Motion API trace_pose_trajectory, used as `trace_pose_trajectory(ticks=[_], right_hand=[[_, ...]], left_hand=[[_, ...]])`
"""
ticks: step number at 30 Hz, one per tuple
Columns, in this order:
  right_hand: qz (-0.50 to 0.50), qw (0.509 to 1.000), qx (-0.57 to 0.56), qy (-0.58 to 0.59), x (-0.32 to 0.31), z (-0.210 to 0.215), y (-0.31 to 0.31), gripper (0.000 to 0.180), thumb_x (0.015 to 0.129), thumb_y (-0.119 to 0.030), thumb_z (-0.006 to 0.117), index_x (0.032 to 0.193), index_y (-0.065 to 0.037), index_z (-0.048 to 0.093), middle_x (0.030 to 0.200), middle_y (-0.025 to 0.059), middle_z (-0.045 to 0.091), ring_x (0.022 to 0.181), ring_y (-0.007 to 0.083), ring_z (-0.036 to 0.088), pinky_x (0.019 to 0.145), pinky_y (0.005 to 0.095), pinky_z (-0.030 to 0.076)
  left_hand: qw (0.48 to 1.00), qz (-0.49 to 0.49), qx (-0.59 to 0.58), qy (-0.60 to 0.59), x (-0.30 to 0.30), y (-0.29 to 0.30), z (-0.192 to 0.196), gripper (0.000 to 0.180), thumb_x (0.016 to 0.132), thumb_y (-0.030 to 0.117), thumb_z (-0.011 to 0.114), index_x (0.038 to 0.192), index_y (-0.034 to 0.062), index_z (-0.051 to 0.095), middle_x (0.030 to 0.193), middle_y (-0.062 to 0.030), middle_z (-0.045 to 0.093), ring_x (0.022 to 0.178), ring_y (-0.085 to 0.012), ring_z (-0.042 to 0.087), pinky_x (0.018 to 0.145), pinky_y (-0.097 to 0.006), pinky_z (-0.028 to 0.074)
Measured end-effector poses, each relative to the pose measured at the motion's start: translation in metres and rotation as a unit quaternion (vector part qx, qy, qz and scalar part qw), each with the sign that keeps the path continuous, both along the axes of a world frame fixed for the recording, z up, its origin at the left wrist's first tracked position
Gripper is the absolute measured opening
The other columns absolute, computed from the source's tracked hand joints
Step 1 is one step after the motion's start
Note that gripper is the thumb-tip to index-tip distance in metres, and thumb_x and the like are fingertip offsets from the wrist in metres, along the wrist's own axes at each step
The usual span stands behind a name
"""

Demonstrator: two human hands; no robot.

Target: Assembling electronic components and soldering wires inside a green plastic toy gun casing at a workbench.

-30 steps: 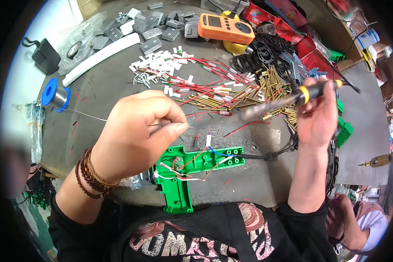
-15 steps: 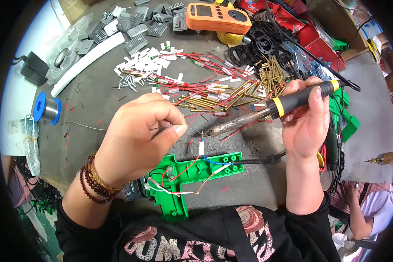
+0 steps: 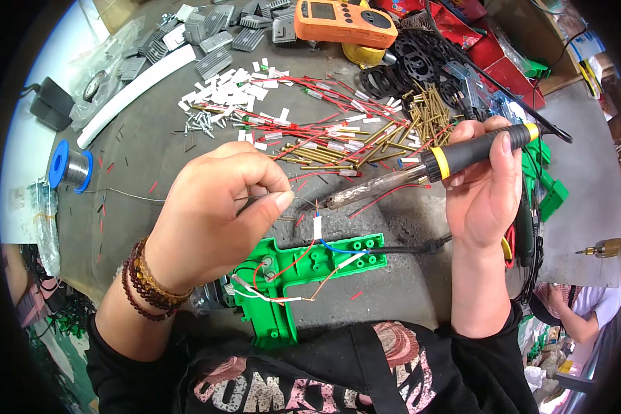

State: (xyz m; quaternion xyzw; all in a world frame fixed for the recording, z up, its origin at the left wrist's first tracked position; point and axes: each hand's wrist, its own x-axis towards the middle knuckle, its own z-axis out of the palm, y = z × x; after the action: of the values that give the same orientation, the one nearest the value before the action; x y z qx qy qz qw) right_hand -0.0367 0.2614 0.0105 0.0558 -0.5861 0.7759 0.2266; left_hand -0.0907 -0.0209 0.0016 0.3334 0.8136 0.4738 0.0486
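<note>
My left hand (image 3: 224,207) pinches a thin solder wire (image 3: 301,199) between thumb and fingertips. The strand runs back to a blue spool (image 3: 71,168) on the left. In my right hand (image 3: 485,186) is a soldering iron (image 3: 462,156) with a black-and-yellow handle, its barrel pointing left. The iron's tip is at the bare upright wire ends (image 3: 317,206), where the solder also reaches; whether they touch is too fine to tell. Below the ends a white sleeve (image 3: 317,228) surrounds the red and blue wires. Under them lies a green plastic housing half (image 3: 272,314) with wires and a black cord.
Red-wired parts (image 3: 310,131), white sleeves (image 3: 221,93), screws (image 3: 201,124) and brass rods (image 3: 431,117) lie beyond my hands. Grey heat sinks (image 3: 217,41) and an orange multimeter (image 3: 345,22) stand at the back. Another person's arm (image 3: 577,321) shows at lower right.
The iron's tip and the solder have shifted slightly left, closer in at the wire ends. Both hands keep their grips.
</note>
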Motion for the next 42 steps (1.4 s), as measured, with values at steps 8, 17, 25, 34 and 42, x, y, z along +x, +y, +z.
trace_pose_trajectory(ticks=[8,17,25,34,42], right_hand=[[0.002,1.000,-0.009,0.004,0.001,0.000,0.001,0.022,0.102,-0.025,0.054,0.117,-0.008,0.052,0.096,0.0133,0.067,0.069,0.0153,0.063,0.052,0.0241,0.048],[0.003,1.000,-0.010,0.010,-0.003,-0.002,-0.001,0.022,0.103,-0.024,0.053,0.117,-0.008,0.052,0.097,0.0139,0.067,0.070,0.0161,0.063,0.054,0.0255,0.049],[-0.015,0.999,-0.029,0.009,0.003,0.005,0.015,0.022,0.104,-0.027,0.050,0.115,-0.009,0.052,0.094,0.0127,0.064,0.062,0.0097,0.051,0.053,0.0232,0.043],[0.069,0.986,-0.121,-0.095,0.024,0.011,-0.034,0.028,0.104,-0.038,0.048,0.117,-0.013,0.050,0.089,0.0106,0.059,0.052,0.0080,0.044,0.044,0.0228,0.039],[0.100,0.979,-0.147,-0.094,0.024,0.007,-0.034,0.022,0.104,-0.034,0.051,0.113,-0.015,0.055,0.100,0.0051,0.060,0.058,0.0085,0.048,0.052,0.0218,0.043]], left_hand=[[1.000,-0.006,-0.001,0.004,-0.001,0.001,-0.001,0.008,0.079,0.000,0.072,0.083,0.0026,0.066,0.073,-0.0032,0.053,0.068,-0.0150,0.049,0.062,-0.028,0.040],[0.999,0.035,0.016,0.016,0.001,-0.001,-0.001,0.008,0.079,-0.003,0.071,0.083,0.0020,0.066,0.075,-0.0022,0.054,0.069,-0.0132,0.048,0.062,-0.027,0.039],[0.976,0.182,0.121,0.008,0.051,-0.043,0.041,0.011,0.074,-0.006,0.070,0.081,0.0003,0.065,0.076,-0.0045,0.057,0.067,-0.0141,0.052,0.059,-0.026,0.040],[0.989,0.112,0.068,0.073,0.088,-0.053,0.031,0.012,0.073,-0.002,0.074,0.082,0.0051,0.069,0.076,-0.0035,0.059,0.057,-0.0102,0.047,0.052,-0.025,0.036],[0.983,0.125,0.104,0.080,0.083,-0.050,0.020,0.011,0.078,-0.003,0.074,0.086,0.0035,0.069,0.080,-0.0051,0.060,0.055,-0.0064,0.042,0.049,-0.023,0.032]])
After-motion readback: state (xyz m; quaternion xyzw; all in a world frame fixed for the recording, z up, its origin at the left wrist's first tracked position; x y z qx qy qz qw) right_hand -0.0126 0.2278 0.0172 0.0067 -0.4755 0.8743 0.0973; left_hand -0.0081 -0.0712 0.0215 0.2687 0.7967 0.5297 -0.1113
